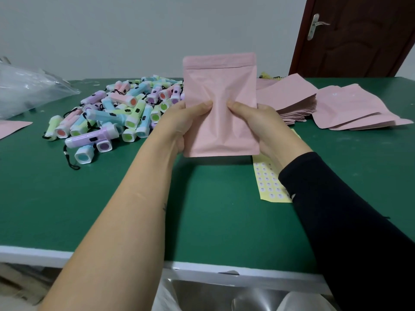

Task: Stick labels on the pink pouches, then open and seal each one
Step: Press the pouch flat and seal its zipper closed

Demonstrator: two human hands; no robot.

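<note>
A pink pouch [221,86] is held upright at the centre of the frame, above the green tabletop [112,198]. The left hand [179,124] and right hand [265,124] each have their grip clamped on its lower half, thumbs on the front. More pink pouches [289,97] lie at right, a label sheet [267,182] is just below them, and pastel torches [116,113] are heaped at left.
</note>
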